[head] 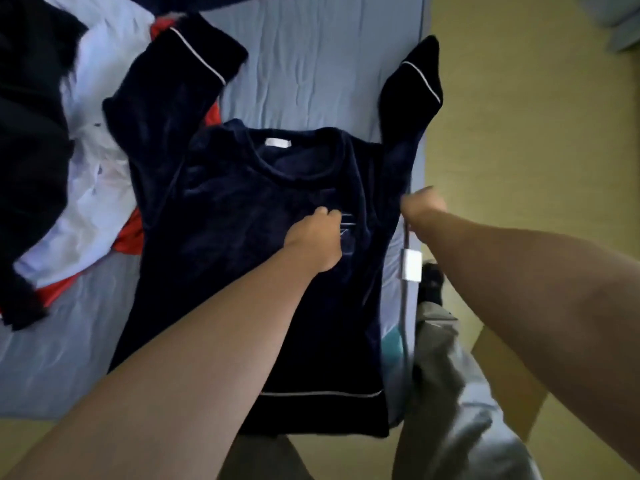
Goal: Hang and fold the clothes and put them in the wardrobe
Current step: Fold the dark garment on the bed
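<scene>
A dark navy velvet top (242, 271) with white piping lies face up on the light blue bed (311, 64), collar away from me. Its left sleeve (173, 81) spreads onto the pile at the left. Its right sleeve (412, 95) stands lifted over the bed's right edge. My left hand (317, 237) rests on the chest of the top with curled fingers pressing the fabric. My right hand (422, 206) grips the top's right side just below the sleeve.
A pile of clothes at the left holds a white garment (97, 168), a red one (131, 237) and black ones (27, 150). A white charger block (412, 265) with a cable hangs at the bed's right edge. Grey trousers (450, 393) and tan floor (536, 150) lie at the right.
</scene>
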A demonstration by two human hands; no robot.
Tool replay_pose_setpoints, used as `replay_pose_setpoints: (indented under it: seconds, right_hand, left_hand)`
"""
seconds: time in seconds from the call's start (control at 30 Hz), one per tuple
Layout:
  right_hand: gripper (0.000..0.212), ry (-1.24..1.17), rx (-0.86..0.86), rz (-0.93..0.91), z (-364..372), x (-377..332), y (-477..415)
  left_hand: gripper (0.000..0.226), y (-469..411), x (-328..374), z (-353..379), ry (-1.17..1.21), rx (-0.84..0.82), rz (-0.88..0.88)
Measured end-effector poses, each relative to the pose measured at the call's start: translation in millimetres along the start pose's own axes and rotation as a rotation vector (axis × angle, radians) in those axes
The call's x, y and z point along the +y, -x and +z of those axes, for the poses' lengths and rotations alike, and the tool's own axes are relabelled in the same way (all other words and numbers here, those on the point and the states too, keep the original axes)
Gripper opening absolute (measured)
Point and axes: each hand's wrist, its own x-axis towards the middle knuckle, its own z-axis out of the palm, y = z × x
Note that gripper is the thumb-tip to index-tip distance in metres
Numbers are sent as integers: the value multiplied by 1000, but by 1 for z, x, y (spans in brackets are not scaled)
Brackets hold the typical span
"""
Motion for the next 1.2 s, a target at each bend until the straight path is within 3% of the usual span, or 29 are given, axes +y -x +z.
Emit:
replay_pose_setpoints:
  seconds: [0.17,0.23,0.3,0.4,0.5,0.63,0.77,0.9,1.03,1.2]
  right_hand:
    - [76,-263,-67,-58,-22,-53,-129]
    - [72,-308,-245,-60,-25,-66,-160]
    - [51,-336,-394,-22,-33,-71,-180]
    - [45,-551,-515,180,-56,-57,-192]
    - [40,-1004,-632,402,-76,-27,-187]
    - [57,-1414,-806,574,-77,-4,-177]
    - [38,-1462,-811,727,-67,6,-175]
    - [27,-1295,-804,689,-72,18,-174]
    - [12,-1243,-552,541,-96,40,-166]
    - [42,-1495,-412,424,-129,72,-142]
  left_hand:
    - [51,-119,67,14,144,65,-119]
    - [60,-149,83,22,129,54,-175]
    - [65,-167,93,31,103,53,-224]
    - [71,-174,98,42,128,42,-322]
    - [79,-175,99,41,178,7,-412]
    - [91,-181,94,31,169,-51,-442]
    - [99,-190,94,29,116,-76,-406]
    - [101,-195,95,30,70,-85,-369]
    - [103,-201,100,29,21,-82,-345]
    - [108,-215,119,31,-93,-85,-329]
